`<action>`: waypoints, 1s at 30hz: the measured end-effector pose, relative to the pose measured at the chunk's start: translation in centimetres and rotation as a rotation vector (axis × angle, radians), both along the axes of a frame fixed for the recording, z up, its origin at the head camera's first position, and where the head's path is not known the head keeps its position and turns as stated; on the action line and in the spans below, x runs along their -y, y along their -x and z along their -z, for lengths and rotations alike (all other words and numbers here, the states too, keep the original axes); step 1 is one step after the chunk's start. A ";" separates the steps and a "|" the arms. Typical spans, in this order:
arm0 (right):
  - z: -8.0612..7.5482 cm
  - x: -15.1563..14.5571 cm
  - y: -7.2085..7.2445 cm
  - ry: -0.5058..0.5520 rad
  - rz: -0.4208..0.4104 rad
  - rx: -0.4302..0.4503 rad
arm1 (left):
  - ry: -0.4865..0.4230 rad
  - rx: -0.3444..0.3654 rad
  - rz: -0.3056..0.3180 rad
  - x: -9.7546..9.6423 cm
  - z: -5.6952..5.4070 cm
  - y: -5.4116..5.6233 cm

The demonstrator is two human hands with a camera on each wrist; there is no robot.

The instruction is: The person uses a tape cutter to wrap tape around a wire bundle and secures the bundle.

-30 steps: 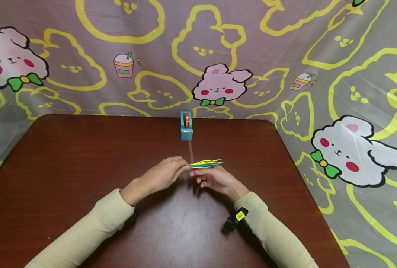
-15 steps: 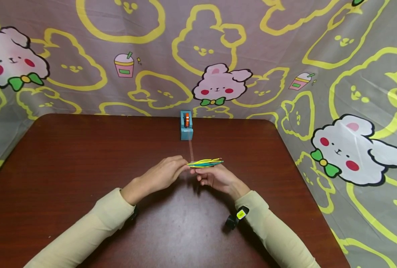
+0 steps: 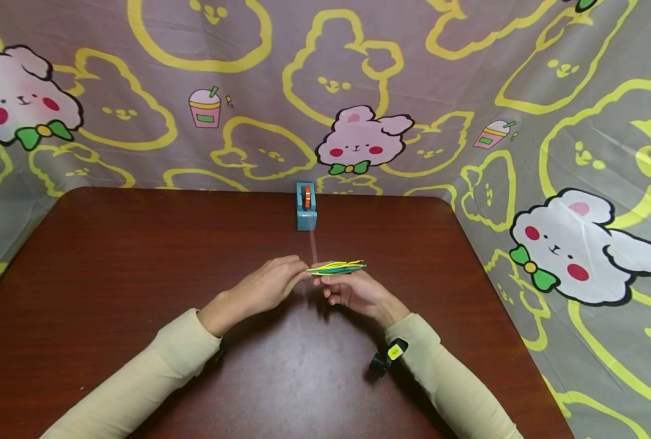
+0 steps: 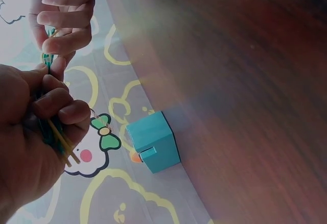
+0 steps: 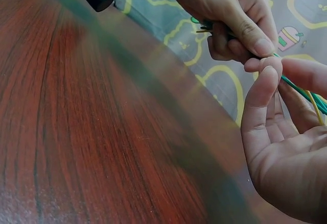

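A bundle of thin yellow and green wires point(image 3: 338, 267) is held above the table between the two hands. My left hand point(image 3: 273, 283) grips one part of it, with its thumb along the bundle; loose wire ends point(image 4: 69, 150) stick out below its curled fingers in the left wrist view. My right hand point(image 3: 360, 292) pinches the bundle close beside the left thumb, its other fingers loosely curled, and the long wires lie over it. From the blue tape dispenser point(image 3: 305, 221), a clear tape strip point(image 3: 313, 247) runs down to the bundle at the fingertips.
The dispenser stands at the back edge of a dark red-brown wooden table point(image 3: 138, 262). A cartoon-printed cloth point(image 3: 248, 79) hangs behind and to the right. A black wrist camera point(image 3: 379, 364) juts out under the right sleeve.
Hands, wires and tape strip keep nearly the same place, with only a slight shift at the right fingertips.
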State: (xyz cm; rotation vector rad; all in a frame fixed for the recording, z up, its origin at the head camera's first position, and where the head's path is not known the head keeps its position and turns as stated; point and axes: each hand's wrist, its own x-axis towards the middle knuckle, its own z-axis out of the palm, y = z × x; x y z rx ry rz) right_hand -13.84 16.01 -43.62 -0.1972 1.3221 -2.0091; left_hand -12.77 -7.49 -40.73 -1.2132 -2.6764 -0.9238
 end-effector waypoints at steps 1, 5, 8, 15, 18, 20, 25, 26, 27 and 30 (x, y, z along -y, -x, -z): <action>0.0 0.0 0.0 0.000 0.005 0.004 | 0.001 0.003 -0.001 0.0 0.0 0.0; 0.1 -0.1 0.1 0.002 0.007 -0.002 | -0.003 0.013 -0.001 0.0 0.0 0.0; 0.0 -0.3 0.1 0.001 -0.002 -0.013 | -0.007 0.015 -0.001 0.0 0.0 0.0; 0.0 -1.0 0.5 -0.003 -0.083 -0.079 | -0.008 0.011 -0.004 0.0 -0.1 0.0; 0.1 -1.7 1.0 0.005 -0.139 -0.121 | -0.004 0.004 -0.004 -0.1 -0.1 0.0; 0.3 -2.5 1.4 0.031 -0.188 -0.152 | -0.002 -0.002 -0.005 -0.1 -0.2 0.0; 0.8 -5.1 3.1 0.121 -0.322 -0.237 | -0.008 -0.014 -0.012 -0.1 -0.4 0.1; 0.9 -5.6 3.4 0.126 -0.337 -0.241 | -0.011 -0.015 -0.013 0.0 -0.4 0.1; 0.9 -6.0 3.8 0.118 -0.343 -0.237 | -0.012 -0.016 -0.014 0.0 -0.4 0.1; 0.7 -6.6 4.6 0.042 -0.311 -0.177 | -0.019 -0.013 -0.013 0.1 -0.4 0.1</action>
